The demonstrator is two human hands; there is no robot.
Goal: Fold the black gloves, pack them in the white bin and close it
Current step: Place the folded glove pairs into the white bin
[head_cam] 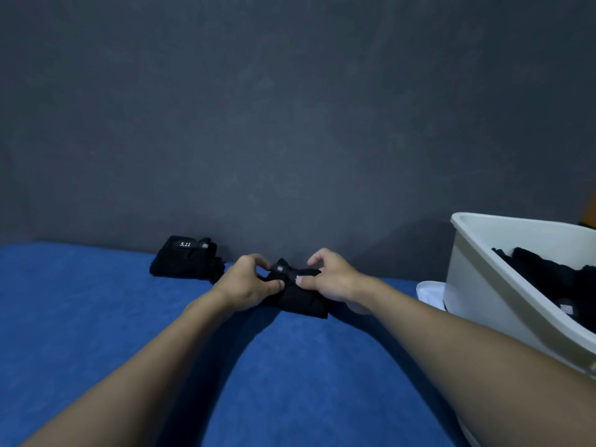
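A black glove [298, 298] lies bunched on the blue surface near the far wall. My left hand [248, 282] pinches its left side, and my right hand [329, 279] pinches its right side with the thumb on top. A second black glove [185, 258], folded and marked 5.11, sits further left against the wall. The white bin [477, 285] stands tilted at the right, with several black gloves [554, 279] inside.
A white lid [430, 293] lies flat between the bin and my right hand, partly hidden by the bin. The blue surface [80, 317] stretches to the left and toward me. A dark grey wall [290, 124] closes off the back.
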